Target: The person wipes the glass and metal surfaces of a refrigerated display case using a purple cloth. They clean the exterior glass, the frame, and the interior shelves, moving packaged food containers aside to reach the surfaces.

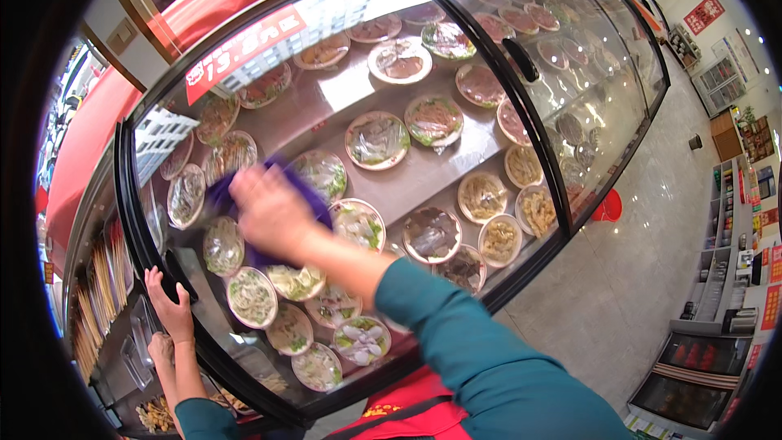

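Note:
My right hand, blurred, presses a purple cloth against the glass door of a food display case. My left hand rests with fingers spread on the black door frame at the left; its reflection shows beside it. Behind the glass, plates stand on metal shelves: wrapped greens, sliced meat, white mushrooms and a bowl of dark food. The cloth hides part of the plates behind it.
A black door handle sits on the neighbouring pane. Skewers stand at the far left. A red bucket is on the tiled floor by the case. Shelving and a dark-topped unit line the right side.

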Demonstrator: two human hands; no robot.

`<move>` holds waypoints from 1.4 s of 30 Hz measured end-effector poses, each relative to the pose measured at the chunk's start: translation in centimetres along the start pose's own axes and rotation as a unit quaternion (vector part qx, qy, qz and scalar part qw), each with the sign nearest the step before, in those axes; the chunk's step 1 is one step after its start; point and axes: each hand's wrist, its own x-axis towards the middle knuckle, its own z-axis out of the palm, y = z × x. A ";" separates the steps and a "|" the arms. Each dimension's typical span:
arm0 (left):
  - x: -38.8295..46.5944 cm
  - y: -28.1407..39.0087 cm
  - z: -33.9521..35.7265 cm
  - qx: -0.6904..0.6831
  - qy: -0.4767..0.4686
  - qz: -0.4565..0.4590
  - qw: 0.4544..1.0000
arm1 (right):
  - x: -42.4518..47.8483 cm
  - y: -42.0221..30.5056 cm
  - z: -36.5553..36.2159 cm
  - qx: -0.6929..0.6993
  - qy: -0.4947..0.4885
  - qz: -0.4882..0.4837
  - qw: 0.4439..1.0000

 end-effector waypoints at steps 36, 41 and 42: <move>-17.2 14.1 -2.8 -0.150 0.023 -0.113 0.982 | -34.0 4.2 -26.2 -0.010 -0.297 -0.071 0.952; -18.4 30.4 -1.4 -0.273 -0.034 -0.144 0.951 | -35.8 15.7 -37.9 -0.372 -0.271 0.079 0.884; -17.9 33.9 -0.4 -0.290 -0.031 -0.135 0.947 | -35.9 17.6 -38.8 -0.421 -0.270 0.094 0.861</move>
